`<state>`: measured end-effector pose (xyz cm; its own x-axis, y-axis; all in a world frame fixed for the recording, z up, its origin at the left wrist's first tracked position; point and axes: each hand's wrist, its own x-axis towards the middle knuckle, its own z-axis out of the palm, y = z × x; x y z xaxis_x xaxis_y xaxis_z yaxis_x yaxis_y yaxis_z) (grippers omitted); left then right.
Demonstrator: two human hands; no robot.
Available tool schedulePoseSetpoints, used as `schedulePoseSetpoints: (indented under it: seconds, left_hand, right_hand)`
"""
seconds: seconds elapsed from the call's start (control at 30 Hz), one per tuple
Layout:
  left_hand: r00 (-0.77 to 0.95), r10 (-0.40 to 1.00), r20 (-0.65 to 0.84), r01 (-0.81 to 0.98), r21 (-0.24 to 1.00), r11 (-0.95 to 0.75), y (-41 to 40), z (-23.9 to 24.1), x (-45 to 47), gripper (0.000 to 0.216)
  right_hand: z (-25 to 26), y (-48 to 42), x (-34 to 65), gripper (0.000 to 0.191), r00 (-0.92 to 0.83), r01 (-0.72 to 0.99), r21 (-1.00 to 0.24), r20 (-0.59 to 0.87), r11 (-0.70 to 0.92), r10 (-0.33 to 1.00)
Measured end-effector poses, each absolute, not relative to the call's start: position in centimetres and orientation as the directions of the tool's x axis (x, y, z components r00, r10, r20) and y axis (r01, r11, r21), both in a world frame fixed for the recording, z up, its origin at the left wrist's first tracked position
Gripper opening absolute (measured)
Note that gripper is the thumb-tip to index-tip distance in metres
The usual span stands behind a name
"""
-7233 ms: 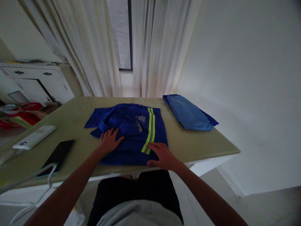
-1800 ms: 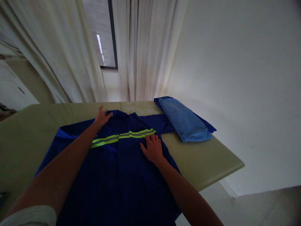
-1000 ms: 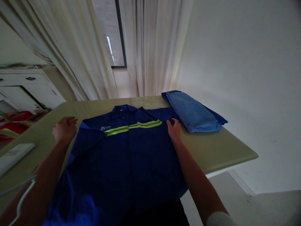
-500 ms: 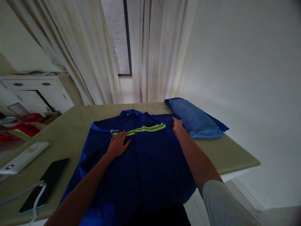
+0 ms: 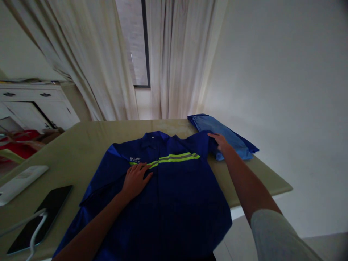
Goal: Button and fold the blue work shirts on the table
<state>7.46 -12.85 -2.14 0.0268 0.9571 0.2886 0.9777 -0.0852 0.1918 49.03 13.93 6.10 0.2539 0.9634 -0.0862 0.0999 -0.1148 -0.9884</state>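
A dark blue work jacket (image 5: 179,192) with a yellow-green and grey reflective stripe across the chest lies front up, its collar towards the window. My left hand (image 5: 136,180) rests flat on its chest, just below the stripe, with fingers spread. At the far right, my right hand (image 5: 219,140) grips the jacket's right-side sleeve near the shoulder and holds it up off the table. Part of that sleeve hangs beneath my fingers, in front of a folded light blue garment. The jacket's lower end runs over the near table edge.
Folded blue garments (image 5: 236,139) are stacked at the table's right, close to the wall. On the left of the table (image 5: 100,132) lie a dark phone (image 5: 40,217), a white power bank (image 5: 23,183) and a white cable (image 5: 36,226). A white cabinet (image 5: 35,101) stands beyond.
My right hand has moved right and lifted the sleeve, pulling the jacket's shoulder outwards. My left hand stays on the chest. The view has shifted slightly.
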Motion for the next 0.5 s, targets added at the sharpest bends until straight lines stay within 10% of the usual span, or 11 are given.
schedulePoseSetpoints:
  seconds: [0.5]
  left_hand:
    - [0.059,0.943,0.328,0.898,0.396,-0.194,-14.5,-0.4,1.2,0.044]
  right_hand:
    - [2.6,14.7,53.0,0.022,0.496,0.472,-0.875,0.166,-0.104,0.852]
